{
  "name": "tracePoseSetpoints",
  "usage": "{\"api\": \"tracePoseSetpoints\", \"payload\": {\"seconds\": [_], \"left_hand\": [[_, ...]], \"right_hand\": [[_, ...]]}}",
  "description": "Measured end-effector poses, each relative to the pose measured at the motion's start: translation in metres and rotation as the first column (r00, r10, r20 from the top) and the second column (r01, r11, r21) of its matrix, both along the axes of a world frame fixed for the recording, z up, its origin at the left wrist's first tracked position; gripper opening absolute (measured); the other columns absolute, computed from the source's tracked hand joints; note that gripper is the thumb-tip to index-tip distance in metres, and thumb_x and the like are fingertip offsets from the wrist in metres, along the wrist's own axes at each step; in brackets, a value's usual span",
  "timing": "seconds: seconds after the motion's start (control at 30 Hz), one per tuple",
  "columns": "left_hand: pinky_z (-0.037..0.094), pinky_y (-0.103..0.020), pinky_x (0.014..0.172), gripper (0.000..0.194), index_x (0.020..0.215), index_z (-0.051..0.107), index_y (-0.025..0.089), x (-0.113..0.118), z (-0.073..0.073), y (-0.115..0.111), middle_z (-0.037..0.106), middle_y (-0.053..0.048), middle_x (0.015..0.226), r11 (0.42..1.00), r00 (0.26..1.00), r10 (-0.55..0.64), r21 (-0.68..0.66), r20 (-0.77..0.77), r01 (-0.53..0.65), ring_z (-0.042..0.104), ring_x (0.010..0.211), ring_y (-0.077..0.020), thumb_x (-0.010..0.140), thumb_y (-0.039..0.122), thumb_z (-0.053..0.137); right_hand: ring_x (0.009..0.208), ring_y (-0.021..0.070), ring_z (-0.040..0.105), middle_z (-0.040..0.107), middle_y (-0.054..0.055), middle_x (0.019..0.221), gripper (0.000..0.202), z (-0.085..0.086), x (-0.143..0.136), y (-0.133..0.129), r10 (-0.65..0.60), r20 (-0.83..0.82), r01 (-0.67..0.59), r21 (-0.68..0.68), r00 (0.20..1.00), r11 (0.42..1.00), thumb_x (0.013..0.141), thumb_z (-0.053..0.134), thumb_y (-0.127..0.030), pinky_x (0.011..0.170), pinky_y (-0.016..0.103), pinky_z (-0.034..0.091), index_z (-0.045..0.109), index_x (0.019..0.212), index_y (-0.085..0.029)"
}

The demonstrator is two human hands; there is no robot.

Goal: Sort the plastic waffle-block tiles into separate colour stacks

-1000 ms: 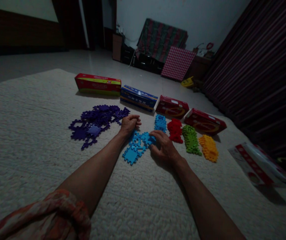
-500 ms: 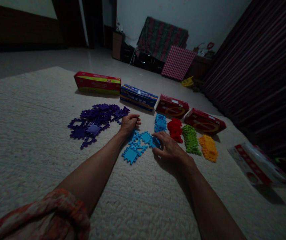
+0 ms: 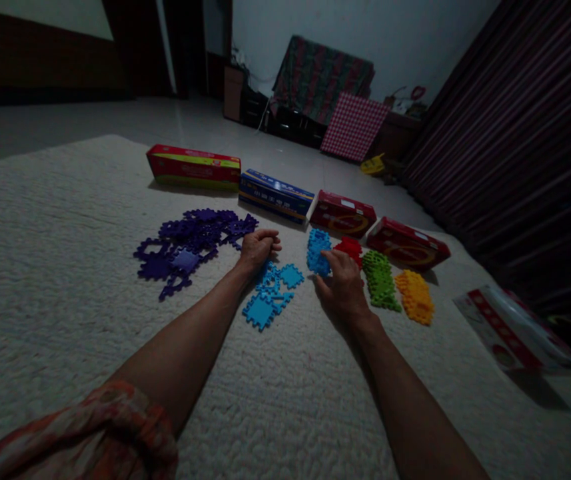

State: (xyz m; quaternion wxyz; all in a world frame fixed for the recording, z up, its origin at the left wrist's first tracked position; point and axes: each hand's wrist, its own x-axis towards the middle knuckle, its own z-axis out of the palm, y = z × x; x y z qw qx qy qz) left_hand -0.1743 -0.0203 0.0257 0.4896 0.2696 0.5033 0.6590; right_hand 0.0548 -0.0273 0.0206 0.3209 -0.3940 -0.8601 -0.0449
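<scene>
My left hand (image 3: pixel 259 248) rests between the purple pieces (image 3: pixel 192 233) and the loose light-blue pieces (image 3: pixel 260 311), its fingers curled together; what they hold, if anything, is hidden. At the near end of the blue stack (image 3: pixel 318 248), my right hand (image 3: pixel 341 280) has its thumb and index finger apart, with no piece visible between them. Partly behind that hand lies the red stack (image 3: pixel 349 248). Further right are a green stack (image 3: pixel 382 280) and a yellow-orange stack (image 3: pixel 416 297).
Behind the pieces stand a red and yellow box (image 3: pixel 195 168), a blue box (image 3: pixel 276 195) and two dark red boxes (image 3: pixel 344 213) (image 3: pixel 408 244). A plastic-wrapped package (image 3: pixel 515 330) lies at the right on the quilted mat (image 3: pixel 265 413).
My right hand has moved right and slightly forward, from the loose light-blue pieces to the blue stack. A blue piece that was by its fingers now lies out of sight or on the stack. My left hand stays put.
</scene>
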Motion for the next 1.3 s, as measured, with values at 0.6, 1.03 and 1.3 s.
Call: {"api": "tracePoseSetpoints", "payload": {"seconds": [0.6, 1.03, 1.3], "left_hand": [[0.046, -0.02, 0.047, 0.024, 0.083, 0.066, 0.013, 0.0, 0.0, 0.0, 0.064, -0.002, 0.07, 1.0, 1.0, 0.01, 0.012, 0.008, -0.01, 0.061, 0.055, -0.0111, 0.064, 0.006, 0.054], [0.047, -0.02, 0.047, 0.024, 0.084, 0.065, 0.014, 0.0, -0.001, -0.001, 0.065, -0.001, 0.07, 1.0, 1.0, -0.001, 0.02, 0.012, 0.0, 0.061, 0.054, -0.011, 0.063, 0.006, 0.055], [0.046, -0.019, 0.049, 0.024, 0.082, 0.066, 0.014, -0.001, -0.001, 0.0, 0.065, -0.001, 0.07, 1.0, 1.0, 0.007, 0.014, -0.005, -0.007, 0.062, 0.056, -0.0111, 0.061, 0.007, 0.056]], "right_hand": [[0.119, 0.0348, 0.054, 0.06, 0.016, 0.128, 0.047, 0.003, -0.007, -0.005, 0.053, 0.03, -0.054, 0.035, 0.998, 0.998, 0.082, 0.059, -0.016, 0.1, 0.053, 0.042, 0.059, 0.13, -0.019], [0.12, 0.0285, 0.051, 0.069, 0.008, 0.12, 0.013, 0.015, -0.03, -0.031, 0.325, 0.18, -0.294, -0.176, 0.929, 0.939, 0.092, 0.055, -0.014, 0.108, 0.055, 0.031, 0.065, 0.095, -0.022], [0.122, 0.0286, 0.052, 0.063, 0.012, 0.13, 0.01, 0.017, -0.026, -0.028, 0.293, 0.14, -0.269, -0.17, 0.946, 0.948, 0.093, 0.052, -0.015, 0.105, 0.052, 0.033, 0.06, 0.096, -0.022]]}}
